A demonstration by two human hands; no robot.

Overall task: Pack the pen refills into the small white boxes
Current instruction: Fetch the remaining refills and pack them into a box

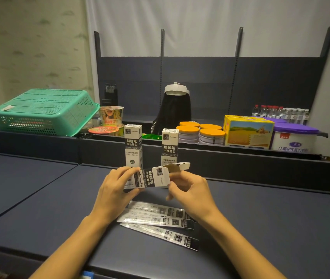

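White boxes with black bands and black print: one held (150, 179), two upright behind (133, 146) (169, 147). Refill packets (160, 222) silvery-white with black ends and barcodes. Table (39, 198) dark slate blue. Basket (43, 111) mint green, perforated grid pattern. Noodle cup (111, 116) yellow with printed face, red lettering. Tins (200, 133) white with orange lids. Carton (248, 131) yellow, field scene printed. Tub (295, 137) white with purple lid, blue lettering. Bottles (276, 111) clear, red and white caps. Back panel (200, 81) dark grey.
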